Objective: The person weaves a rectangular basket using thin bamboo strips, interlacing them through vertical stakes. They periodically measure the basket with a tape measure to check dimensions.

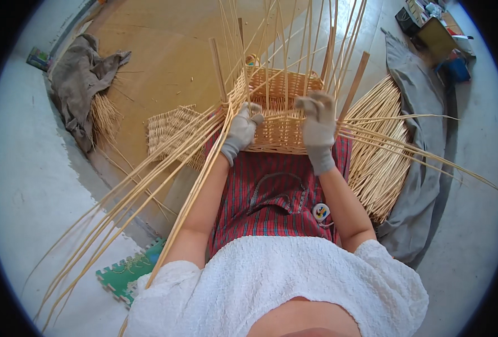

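Note:
A half-woven wicker basket (276, 135) sits at my lap, its tall thin canes standing up from the weave and long loose ones trailing out to both sides. My left hand (241, 131), in a grey work glove, is closed on a cane at the near left part of the basket. My right hand (319, 126), gloved alike, is raised over the near right part with its fingers curled. Between the hands runs a light cane; whether the right fingers grip it is hidden. Flat wooden stakes (354, 85) rise at the basket's corners.
To the right lies a thick bundle of canes (381, 151) on grey cloth (414, 196). At left are a flat woven panel (173, 132) and a grey cloth (83, 76) over more canes. A green foam mat (126, 271) lies near my left elbow. Boxes (437, 42) stand far right.

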{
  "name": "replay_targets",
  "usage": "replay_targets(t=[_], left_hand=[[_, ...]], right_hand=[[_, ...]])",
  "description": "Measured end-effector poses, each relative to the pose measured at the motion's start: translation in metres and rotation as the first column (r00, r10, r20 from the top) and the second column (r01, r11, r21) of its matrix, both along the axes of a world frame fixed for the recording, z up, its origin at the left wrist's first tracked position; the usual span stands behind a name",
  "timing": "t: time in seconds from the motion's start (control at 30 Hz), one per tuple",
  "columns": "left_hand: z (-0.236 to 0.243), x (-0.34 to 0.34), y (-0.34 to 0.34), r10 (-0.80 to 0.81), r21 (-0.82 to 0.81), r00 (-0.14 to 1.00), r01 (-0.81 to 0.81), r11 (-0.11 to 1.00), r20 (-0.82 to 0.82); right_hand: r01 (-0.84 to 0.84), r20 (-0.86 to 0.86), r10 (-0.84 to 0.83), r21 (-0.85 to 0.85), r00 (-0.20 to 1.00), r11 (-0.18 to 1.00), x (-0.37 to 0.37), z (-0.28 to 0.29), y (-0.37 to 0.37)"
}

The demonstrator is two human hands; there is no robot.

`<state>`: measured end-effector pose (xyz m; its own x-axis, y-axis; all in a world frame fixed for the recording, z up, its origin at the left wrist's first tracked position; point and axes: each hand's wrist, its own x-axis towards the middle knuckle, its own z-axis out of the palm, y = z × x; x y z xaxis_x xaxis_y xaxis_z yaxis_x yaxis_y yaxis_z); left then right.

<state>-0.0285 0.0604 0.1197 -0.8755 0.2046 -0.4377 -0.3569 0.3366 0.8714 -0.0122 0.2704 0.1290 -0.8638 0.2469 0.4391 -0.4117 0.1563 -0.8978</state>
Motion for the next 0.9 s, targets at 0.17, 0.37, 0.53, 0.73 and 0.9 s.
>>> replay_targets(t=[0.17, 0.37, 0.53, 0.73, 0.9], left_hand=[[-0.029, 0.001, 0.023, 0.269, 0.076, 0.934, -0.258, 0.963, -0.236], [-0.007, 0.005, 0.016, 0.259, 0.302, 0.965, -0.256, 0.918, 0.031], [-0.009, 0.001, 0.019, 0.364, 0.397, 0.930, -0.354, 0.847, 0.051], [0.002, 0.015, 0.045, 0.573, 0.317, 0.777, -0.492, 0.811, -0.261], [0.041, 0.002, 0.067, -0.171, -0.400, 0.898, -0.006, 0.916, -0.405]], right_hand=[[-0.080, 0.205, -0.144, 0.799, 0.968, 0.596, -0.081, 0.097, -0.068], [-0.214, -0.210, 0.129, -0.462, 0.969, 0.860, 0.010, -0.074, 0.019], [-0.075, 0.011, 0.089, -0.440, 0.996, 0.895, 0.023, -0.036, 0.009], [0.025, 0.172, 0.029, -0.301, 0.985, 0.953, 0.040, 0.003, 0.026], [0.155, 0.252, -0.061, -0.371, 0.966, 0.915, 0.052, 0.005, 0.058]])
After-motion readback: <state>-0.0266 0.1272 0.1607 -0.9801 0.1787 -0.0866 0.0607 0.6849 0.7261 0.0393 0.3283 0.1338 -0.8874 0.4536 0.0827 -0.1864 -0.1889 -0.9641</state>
